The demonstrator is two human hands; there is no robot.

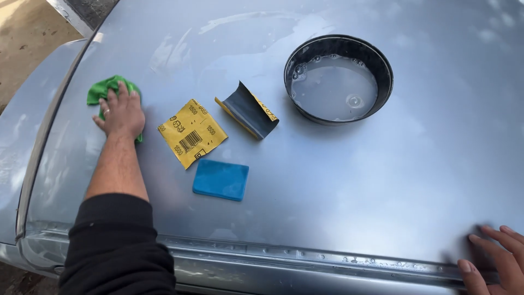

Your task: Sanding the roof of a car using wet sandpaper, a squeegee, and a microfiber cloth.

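My left hand [122, 113] presses flat on a green cloth [103, 90] at the left of a silver car panel [338, 180]; a ring shows on one finger. Just right of it lies a yellow sheet of sandpaper [192, 133], printed side up. A second sandpaper piece [248, 111] curls up with its dark grit side showing. A blue rectangular block [220, 179] sits below the yellow sheet. My right hand [498, 260] rests with fingers spread on the panel's near edge at the bottom right, holding nothing.
A black round bowl [338, 78] of soapy water stands on the panel at the upper right. Wet streaks cover the panel. The panel's seam [305, 257] runs along the near edge. Ground [27, 38] shows at the upper left.
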